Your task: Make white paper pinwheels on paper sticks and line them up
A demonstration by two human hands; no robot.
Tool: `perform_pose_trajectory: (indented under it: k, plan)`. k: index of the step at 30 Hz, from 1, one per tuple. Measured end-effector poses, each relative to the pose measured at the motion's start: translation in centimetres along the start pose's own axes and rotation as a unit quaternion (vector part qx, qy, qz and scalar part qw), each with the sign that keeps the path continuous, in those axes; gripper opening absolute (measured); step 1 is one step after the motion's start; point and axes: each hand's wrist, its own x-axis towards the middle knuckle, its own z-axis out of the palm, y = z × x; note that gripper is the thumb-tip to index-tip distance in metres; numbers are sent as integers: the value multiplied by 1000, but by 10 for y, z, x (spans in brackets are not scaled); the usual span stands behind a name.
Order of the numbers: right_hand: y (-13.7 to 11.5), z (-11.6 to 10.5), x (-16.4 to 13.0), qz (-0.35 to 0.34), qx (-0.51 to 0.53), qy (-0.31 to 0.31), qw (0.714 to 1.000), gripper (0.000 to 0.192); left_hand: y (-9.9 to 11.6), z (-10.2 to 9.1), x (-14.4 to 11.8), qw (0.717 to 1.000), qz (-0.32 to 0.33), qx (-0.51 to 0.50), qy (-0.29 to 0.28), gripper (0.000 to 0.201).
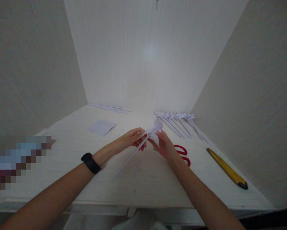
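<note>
A white paper flower (158, 124), with curled petals and a thin rolled stem (127, 159) slanting down to the left, is raised above the middle of the table. My left hand (134, 138) is closed around the flower where head and stem meet, its fingers partly behind the paper. From the other side, my right hand (165, 144) pinches the petals, and some of its fingertips are hidden by the paper. Just beyond the right wrist lie scissors with red handles (181, 149), their blades mostly covered by that hand.
Several similar paper flowers (179, 115) lie in a row at the back right. Thin paper sticks (112, 109) rest at the back left, near a white paper piece (101, 127). A yellow cutter knife (226, 167) lies at right. Walls enclose the table on three sides.
</note>
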Motion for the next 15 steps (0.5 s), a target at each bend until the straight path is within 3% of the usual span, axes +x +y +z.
perform_pose_trajectory:
  k: [5, 15]
  plan:
    - [-5, -8, 9, -45, -5, 112, 993, 24, -7, -5, -2, 998, -50, 21, -17, 40]
    - [0, -28, 18, -101, -25, 225, 969, 27, -9, -20, 1, 992, -108, 65, 25, 32]
